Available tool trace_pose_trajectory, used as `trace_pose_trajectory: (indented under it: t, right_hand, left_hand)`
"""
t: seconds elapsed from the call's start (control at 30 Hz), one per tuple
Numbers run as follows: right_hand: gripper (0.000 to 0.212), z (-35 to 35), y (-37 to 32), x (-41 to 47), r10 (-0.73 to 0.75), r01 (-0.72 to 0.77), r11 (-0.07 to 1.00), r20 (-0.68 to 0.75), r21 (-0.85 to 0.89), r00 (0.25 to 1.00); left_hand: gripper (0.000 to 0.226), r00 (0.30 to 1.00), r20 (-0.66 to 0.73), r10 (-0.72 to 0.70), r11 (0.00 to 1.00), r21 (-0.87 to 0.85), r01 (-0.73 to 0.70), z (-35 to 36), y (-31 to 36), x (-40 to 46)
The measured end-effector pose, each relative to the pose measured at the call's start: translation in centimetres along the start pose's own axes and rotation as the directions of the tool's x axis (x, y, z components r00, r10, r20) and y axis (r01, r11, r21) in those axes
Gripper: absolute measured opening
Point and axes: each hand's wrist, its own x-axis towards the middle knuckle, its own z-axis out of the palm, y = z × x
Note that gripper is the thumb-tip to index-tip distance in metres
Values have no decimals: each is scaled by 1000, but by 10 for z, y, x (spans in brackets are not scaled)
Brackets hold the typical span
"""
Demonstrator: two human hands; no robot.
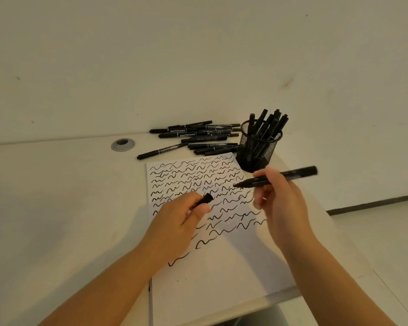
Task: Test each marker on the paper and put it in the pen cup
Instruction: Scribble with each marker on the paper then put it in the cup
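My right hand [280,203] grips an uncapped black marker [292,174] above the paper, its tip pointing left toward my other hand. My left hand [179,220] pinches the marker's black cap [206,199] over the sheet. The white paper [212,267] lies on the table, its upper part covered with many black wavy test lines. The black mesh pen cup [257,149] stands just beyond the paper's far right corner and holds several markers. A pile of black markers [198,135] lies behind the paper, to the left of the cup.
The white table [68,208] ends in an edge on the right, close to the cup and the paper. A round grey cable grommet [123,144] sits in the tabletop at the back left. A white wall rises right behind the table.
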Motion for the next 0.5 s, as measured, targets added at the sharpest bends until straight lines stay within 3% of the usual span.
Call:
trace_pose_trajectory:
  t: [0.13,0.37,0.5]
  right_hand:
    - [31,33,9,6,33,-33,999,0,-10,999]
    - [37,33,24,7,-55,55,998,31,-9,998]
    - [28,32,26,6,-76,84,993,102,-77,992]
  left_hand:
    - [50,1000,-6,3,999,-37,-4,-2,-1,0]
    - [45,1000,22,22,1000,1,-22,-2,-3,1]
    - [35,999,42,25,1000,12,-26,-1,-3,1]
